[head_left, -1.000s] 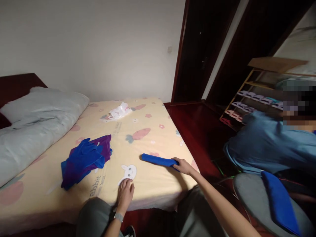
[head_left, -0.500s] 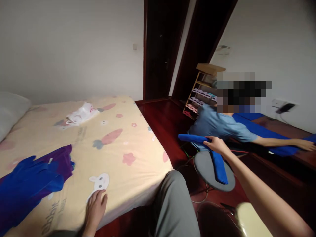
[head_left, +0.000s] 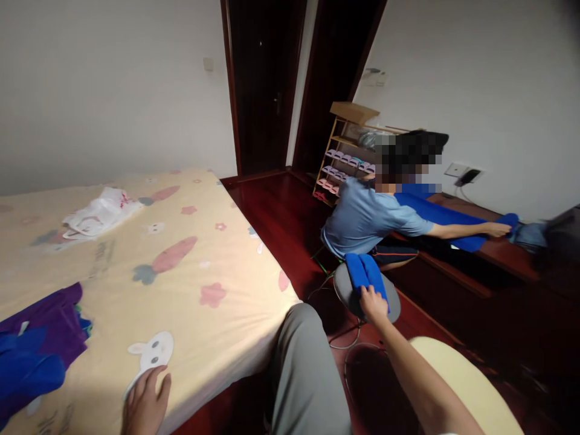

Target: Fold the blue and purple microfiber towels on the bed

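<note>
Blue rolled cloths (head_left: 365,270) lie side by side on a round grey stool (head_left: 341,291). They fill the middle of the seat. A thin strip of bare seat shows at 9 o'clock and at 3 o'clock.

The right hand (head_left: 374,301) is at 6 o'clock from the cloths, with its fingers on their near ends. I cannot tell if its grip is closed on them or only resting.

Another person (head_left: 362,217) sits very close at 12 o'clock from the stool. At 9 o'clock there is open dark red floor (head_left: 281,205), then the long edge of the bed (head_left: 203,260).

The left hand (head_left: 145,402) lies flat and open on the bed, near that edge and well apart from the stool.
</note>
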`<state>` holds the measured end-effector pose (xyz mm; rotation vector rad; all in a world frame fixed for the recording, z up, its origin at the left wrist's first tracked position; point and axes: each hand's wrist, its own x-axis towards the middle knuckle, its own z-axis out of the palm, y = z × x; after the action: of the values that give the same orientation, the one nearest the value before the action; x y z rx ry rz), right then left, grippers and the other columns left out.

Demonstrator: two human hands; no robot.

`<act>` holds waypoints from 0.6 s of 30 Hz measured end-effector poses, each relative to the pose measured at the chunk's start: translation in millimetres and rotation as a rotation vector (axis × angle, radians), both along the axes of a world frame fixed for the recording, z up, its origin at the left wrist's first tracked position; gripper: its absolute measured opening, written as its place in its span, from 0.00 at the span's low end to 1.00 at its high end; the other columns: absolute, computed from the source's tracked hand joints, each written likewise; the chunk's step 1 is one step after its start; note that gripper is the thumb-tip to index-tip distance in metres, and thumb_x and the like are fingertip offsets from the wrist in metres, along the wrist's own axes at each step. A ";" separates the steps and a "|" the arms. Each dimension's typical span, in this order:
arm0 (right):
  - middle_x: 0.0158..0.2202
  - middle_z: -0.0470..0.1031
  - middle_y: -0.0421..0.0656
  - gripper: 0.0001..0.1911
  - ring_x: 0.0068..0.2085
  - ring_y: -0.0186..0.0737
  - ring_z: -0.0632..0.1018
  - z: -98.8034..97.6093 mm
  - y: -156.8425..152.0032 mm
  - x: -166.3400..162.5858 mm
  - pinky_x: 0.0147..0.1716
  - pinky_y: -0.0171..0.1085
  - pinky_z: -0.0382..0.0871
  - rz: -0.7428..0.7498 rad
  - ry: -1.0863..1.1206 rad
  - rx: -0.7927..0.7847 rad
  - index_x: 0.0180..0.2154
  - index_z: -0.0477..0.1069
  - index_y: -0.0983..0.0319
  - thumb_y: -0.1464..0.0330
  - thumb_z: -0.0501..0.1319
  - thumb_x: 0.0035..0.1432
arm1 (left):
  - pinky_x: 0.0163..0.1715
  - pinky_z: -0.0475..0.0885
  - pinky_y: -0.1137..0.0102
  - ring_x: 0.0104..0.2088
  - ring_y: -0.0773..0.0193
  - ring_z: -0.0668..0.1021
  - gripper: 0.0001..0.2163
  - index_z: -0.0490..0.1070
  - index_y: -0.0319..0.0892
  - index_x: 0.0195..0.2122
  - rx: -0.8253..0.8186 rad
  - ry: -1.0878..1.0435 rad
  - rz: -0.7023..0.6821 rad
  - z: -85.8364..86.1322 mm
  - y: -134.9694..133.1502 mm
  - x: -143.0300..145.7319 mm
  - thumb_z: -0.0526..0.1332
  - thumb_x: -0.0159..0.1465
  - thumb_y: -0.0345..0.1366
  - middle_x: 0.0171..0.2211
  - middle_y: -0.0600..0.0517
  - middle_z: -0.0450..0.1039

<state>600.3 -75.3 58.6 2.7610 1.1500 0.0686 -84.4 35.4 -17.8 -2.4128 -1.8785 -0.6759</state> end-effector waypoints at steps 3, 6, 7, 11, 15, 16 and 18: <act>0.55 0.67 0.60 0.26 0.48 0.54 0.74 -30.8 -11.3 -9.6 0.39 0.46 0.70 -0.057 0.002 -0.013 0.61 0.64 0.62 0.74 0.46 0.64 | 0.52 0.69 0.56 0.49 0.49 0.77 0.17 0.72 0.46 0.43 -0.005 -0.002 -0.025 -1.2 0.9 -3.2 0.51 0.63 0.48 0.45 0.43 0.76; 0.55 0.67 0.60 0.26 0.48 0.56 0.73 -35.7 -22.6 -7.7 0.39 0.48 0.69 -0.052 -0.007 0.013 0.61 0.63 0.63 0.73 0.46 0.64 | 0.52 0.69 0.56 0.49 0.49 0.76 0.16 0.72 0.45 0.44 -0.014 -0.011 -0.020 -2.6 3.6 -3.8 0.52 0.64 0.47 0.45 0.44 0.76; 0.55 0.67 0.60 0.26 0.48 0.57 0.73 -34.9 -26.8 -7.6 0.40 0.49 0.69 -0.037 0.002 0.018 0.61 0.64 0.63 0.72 0.47 0.64 | 0.53 0.69 0.56 0.49 0.49 0.76 0.16 0.72 0.46 0.44 -0.019 -0.022 -0.010 -1.3 2.9 -2.5 0.52 0.64 0.47 0.45 0.44 0.76; 0.56 0.67 0.60 0.29 0.50 0.65 0.73 -34.7 -44.2 -21.1 0.42 0.57 0.68 0.003 0.031 0.149 0.62 0.62 0.60 0.61 0.51 0.62 | 0.54 0.70 0.57 0.51 0.51 0.76 0.14 0.74 0.46 0.44 -0.118 -0.107 -0.007 18.6 -17.0 7.2 0.54 0.63 0.42 0.46 0.45 0.76; 0.59 0.65 0.59 0.33 0.56 0.75 0.69 -38.9 -50.4 -47.3 0.46 0.66 0.64 0.156 0.079 0.497 0.65 0.57 0.55 0.55 0.51 0.59 | 0.57 0.68 0.59 0.52 0.54 0.76 0.13 0.75 0.47 0.46 -0.302 -0.199 0.030 53.1 -50.5 8.4 0.56 0.62 0.38 0.48 0.47 0.77; 0.57 0.67 0.59 0.33 0.56 0.74 0.69 -38.6 -49.6 -55.2 0.47 0.67 0.63 0.204 0.104 0.527 0.65 0.57 0.55 0.56 0.51 0.59 | 0.56 0.68 0.59 0.51 0.54 0.76 0.13 0.76 0.47 0.46 -0.334 -0.239 0.056 61.9 -58.2 4.2 0.56 0.63 0.38 0.47 0.47 0.77; 0.51 0.70 0.58 0.29 0.54 0.72 0.72 -35.6 -46.0 -75.0 0.48 0.65 0.66 0.348 0.239 0.575 0.60 0.63 0.55 0.56 0.51 0.58 | 0.55 0.69 0.61 0.49 0.55 0.77 0.12 0.76 0.47 0.45 -0.351 -0.326 0.134 78.2 -70.6 -11.9 0.56 0.64 0.38 0.46 0.47 0.78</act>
<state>525.3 -121.3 23.0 3.0603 1.9316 0.1290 -96.3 -35.1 60.5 -2.4565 -2.4489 -0.8359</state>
